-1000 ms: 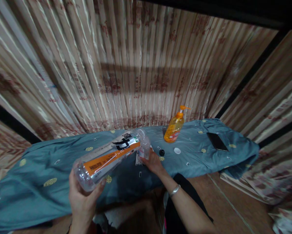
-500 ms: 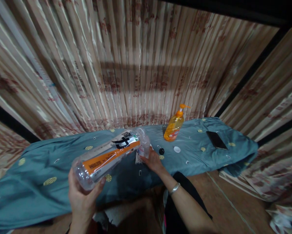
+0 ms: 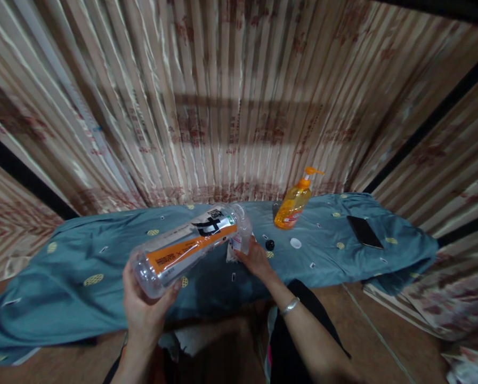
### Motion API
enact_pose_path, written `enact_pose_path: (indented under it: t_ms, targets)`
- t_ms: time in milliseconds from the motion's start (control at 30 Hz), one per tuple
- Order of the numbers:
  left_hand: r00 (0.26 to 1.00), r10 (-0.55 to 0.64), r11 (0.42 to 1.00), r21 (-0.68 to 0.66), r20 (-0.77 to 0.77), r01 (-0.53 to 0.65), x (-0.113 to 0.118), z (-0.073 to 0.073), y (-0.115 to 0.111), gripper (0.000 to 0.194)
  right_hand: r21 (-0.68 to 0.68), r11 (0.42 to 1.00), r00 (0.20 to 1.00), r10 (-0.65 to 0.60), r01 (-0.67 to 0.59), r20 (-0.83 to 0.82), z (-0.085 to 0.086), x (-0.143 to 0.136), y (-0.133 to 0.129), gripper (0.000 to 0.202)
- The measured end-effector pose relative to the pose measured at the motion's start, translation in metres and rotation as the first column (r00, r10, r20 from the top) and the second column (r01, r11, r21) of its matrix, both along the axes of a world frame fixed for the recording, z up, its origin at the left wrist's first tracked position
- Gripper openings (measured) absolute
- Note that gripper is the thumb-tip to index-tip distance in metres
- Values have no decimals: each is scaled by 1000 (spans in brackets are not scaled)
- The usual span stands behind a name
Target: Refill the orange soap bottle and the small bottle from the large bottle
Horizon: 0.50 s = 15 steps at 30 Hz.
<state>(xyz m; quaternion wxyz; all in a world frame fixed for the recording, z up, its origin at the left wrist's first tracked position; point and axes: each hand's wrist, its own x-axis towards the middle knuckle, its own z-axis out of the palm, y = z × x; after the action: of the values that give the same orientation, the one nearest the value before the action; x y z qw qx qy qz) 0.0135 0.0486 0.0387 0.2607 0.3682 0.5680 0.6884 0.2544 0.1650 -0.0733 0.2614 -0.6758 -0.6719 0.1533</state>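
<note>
Clear bottle (image 3: 188, 248) tilted in left hand (image 3: 145, 312); right hand (image 3: 257, 258) steadies small container (image 3: 239, 242).

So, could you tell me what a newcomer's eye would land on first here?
Most striking is the big clear bottle with an orange label, held tilted in the left hand, its mouth over a small bottle steadied by the right hand. Further right on the blue cloth stand an orange pump bottle and a dark phone.

Home: curtains (image 3: 231, 106), cloth-covered table (image 3: 82, 266)
</note>
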Motion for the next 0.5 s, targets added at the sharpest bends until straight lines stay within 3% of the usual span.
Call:
enact_pose_path:
  t_ms: [200,500]
  targets:
    - [998,36,999,-20,49,-35,8,10,2,115,42,999,1000,21,-20,-14,-3,2,0,61]
    - [999,38,999,-15,14,-37,5,6,2,111,126,991,999,39,-42,21,-8,7,3,47]
